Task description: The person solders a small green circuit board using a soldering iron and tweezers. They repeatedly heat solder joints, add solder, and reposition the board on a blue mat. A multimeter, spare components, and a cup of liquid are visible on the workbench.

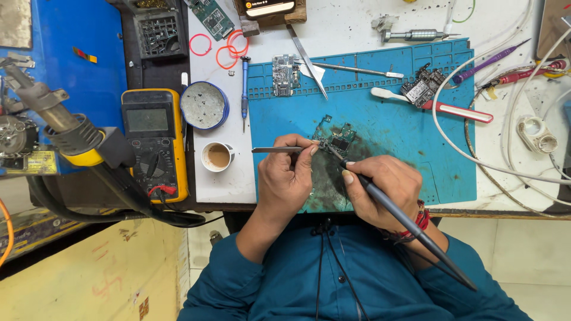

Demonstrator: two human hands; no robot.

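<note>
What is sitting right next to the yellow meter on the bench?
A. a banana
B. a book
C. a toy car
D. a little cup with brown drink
D: a small cup holding a light brown drink stands just beside the yellow meter, on the white bench top.

A yellow multimeter (154, 142), a small cup (216, 156) and a toothbrush (431, 104) lie about.

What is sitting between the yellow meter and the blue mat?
In the head view, between the yellow meter and the blue mat sit a round blue tin, a small cup of brown drink and a blue-handled screwdriver.
</note>
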